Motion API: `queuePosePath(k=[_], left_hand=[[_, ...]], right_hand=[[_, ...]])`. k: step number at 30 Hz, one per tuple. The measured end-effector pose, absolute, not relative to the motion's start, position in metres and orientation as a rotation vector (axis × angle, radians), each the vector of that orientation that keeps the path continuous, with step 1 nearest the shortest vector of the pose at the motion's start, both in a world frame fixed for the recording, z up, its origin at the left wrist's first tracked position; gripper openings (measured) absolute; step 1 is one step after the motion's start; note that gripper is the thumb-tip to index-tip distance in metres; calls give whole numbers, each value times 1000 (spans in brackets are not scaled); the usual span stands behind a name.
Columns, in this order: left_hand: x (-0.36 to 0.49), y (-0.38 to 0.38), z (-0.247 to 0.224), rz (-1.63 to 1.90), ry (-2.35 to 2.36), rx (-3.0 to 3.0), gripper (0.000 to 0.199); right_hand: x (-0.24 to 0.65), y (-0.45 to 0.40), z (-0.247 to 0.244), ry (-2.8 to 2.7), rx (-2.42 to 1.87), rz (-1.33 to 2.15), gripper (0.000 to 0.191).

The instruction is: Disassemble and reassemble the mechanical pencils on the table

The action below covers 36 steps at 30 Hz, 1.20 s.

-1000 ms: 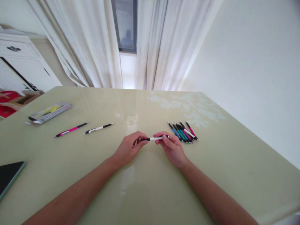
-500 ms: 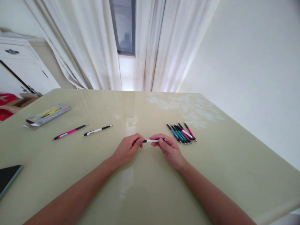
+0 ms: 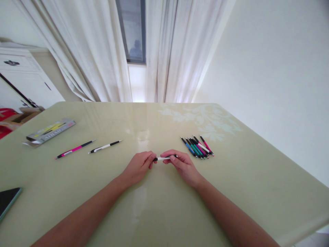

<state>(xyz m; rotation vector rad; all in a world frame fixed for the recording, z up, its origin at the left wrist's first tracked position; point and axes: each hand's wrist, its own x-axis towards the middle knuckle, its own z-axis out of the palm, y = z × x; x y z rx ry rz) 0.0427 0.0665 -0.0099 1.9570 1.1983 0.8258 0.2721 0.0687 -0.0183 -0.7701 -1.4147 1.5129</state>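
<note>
My left hand (image 3: 140, 167) pinches the dark section of a black-and-white pen (image 3: 160, 159), and my right hand (image 3: 183, 167) grasps it towards the other end; the pen spans the gap between my hands, crosswise over the counter (image 3: 164, 209); I judge it light and stiff, its white barrel likely smooth and a little slippery, the dark section probably the surer hold; the end inside my left hand is hidden; just beyond my right hand lies a pile of pens (image 3: 196, 148); farther out past my left hand rest a white pen (image 3: 103, 147) and a pink pen (image 3: 76, 149).
</note>
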Motion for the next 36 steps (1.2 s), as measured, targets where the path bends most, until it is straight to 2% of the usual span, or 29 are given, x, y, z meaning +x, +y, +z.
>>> queuePosePath(k=[3, 5, 7, 12, 16, 20, 25, 30, 36], left_hand=[[43, 67, -11, 872, 1189, 1925, 27], [43, 67, -12, 862, 1176, 1970, 29], [43, 67, -12, 828, 1179, 2020, 42], [43, 67, -13, 877, 1160, 1982, 27], [44, 67, -13, 814, 1211, 2068, 45], [44, 66, -11, 862, 1226, 1994, 28], [44, 66, -10, 824, 1295, 2033, 50], [45, 66, -12, 907, 1222, 1991, 20], [44, 66, -12, 981, 1252, 2045, 25]], right_hand=[[274, 69, -18, -1399, -760, 1515, 28], [274, 69, -17, -1400, -764, 1520, 28], [274, 69, -17, -1410, -767, 1516, 27], [274, 71, -18, -1428, -760, 1510, 26], [275, 73, -22, -1459, -797, 1510, 26], [273, 74, -23, -1416, -844, 1456, 23], [270, 71, -18, -1543, -936, 1292, 23], [269, 71, -17, -1635, -1040, 1056, 23], [269, 74, -20, -1561, -1128, 1052, 17]])
